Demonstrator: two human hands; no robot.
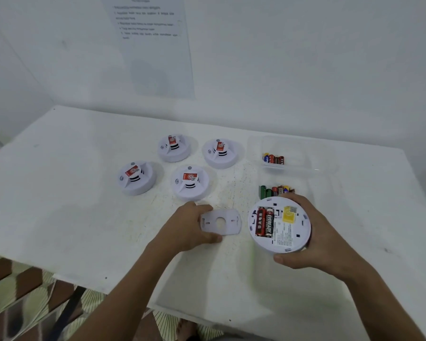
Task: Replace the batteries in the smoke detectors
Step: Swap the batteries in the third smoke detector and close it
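My right hand (315, 237) grips a white smoke detector (280, 232) turned underside up, just above the table. Its battery bay shows two batteries (265, 222), one red and one black. My left hand (185, 230) holds the flat white mounting plate (221, 221) by its left edge, low at the table beside the detector. Several more white detectors stand face up further back, among them one at the left (136, 177) and one in the middle (191, 183). Loose batteries (276, 191) lie in a row just behind the held detector.
A clear plastic tray (303, 153) at the back right holds a few batteries (273, 159). The white table (59, 193) ends at a wall carrying a printed sheet (155, 45). Patterned floor shows below the table's front left edge.
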